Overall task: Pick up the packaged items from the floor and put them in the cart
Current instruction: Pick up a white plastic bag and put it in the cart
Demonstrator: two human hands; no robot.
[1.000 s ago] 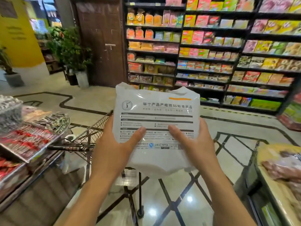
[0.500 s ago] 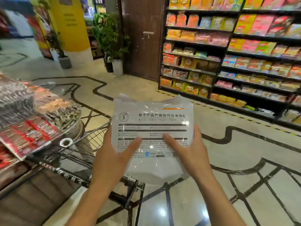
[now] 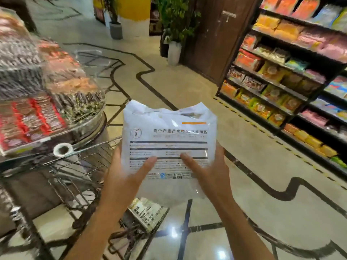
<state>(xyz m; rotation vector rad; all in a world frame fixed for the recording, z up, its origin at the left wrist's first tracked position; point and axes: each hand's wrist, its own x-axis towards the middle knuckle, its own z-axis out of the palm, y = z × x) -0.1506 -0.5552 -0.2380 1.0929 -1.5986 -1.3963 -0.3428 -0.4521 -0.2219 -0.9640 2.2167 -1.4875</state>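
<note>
I hold a white plastic package (image 3: 169, 132) with printed text and an orange stripe upright in front of me. My left hand (image 3: 124, 177) grips its lower left edge, thumb across the front. My right hand (image 3: 210, 173) grips its lower right edge the same way. The package hangs over the right end of a wire shopping cart (image 3: 90, 162) at lower left. Another packaged item (image 3: 146, 212), white with dark print, lies in the cart below my hands.
A display table (image 3: 47, 102) with clear-covered snack trays stands at left, right behind the cart. Stocked shelves (image 3: 281, 76) line the right side. A potted plant (image 3: 174, 34) and a brown door (image 3: 216, 34) are ahead. Polished tiled floor (image 3: 244, 194) spreads to the right.
The view has swung left and tilted down, so the cart and the package in it show more. The held package has dropped lower over the cart. Both hands keep the same grip.
</note>
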